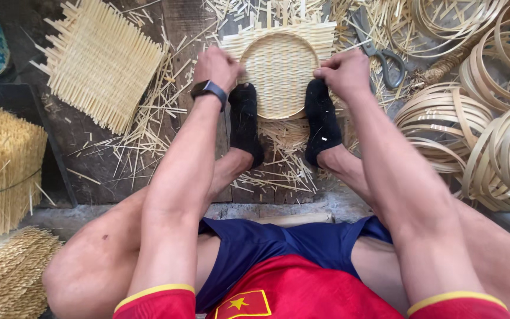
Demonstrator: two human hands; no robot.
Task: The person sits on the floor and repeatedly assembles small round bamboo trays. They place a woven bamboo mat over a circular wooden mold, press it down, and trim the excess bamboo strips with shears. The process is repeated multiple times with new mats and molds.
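A square woven bamboo mat pressed into a round ring forms a shallow tray (280, 71) on the floor in front of me. My left hand (217, 66) grips its left rim, a dark watch on the wrist. My right hand (345, 72) grips the right rim. Both my feet in black socks (244, 121) rest on the tray's near edge, pinning it down.
A flat woven bamboo mat (100, 60) lies to the left. Stacks of woven mats (2, 165) stand at the far left. Coils of bamboo rings (479, 130) pile on the right. Grey scissors (382, 53) lie beyond my right hand. Bamboo offcuts litter the floor.
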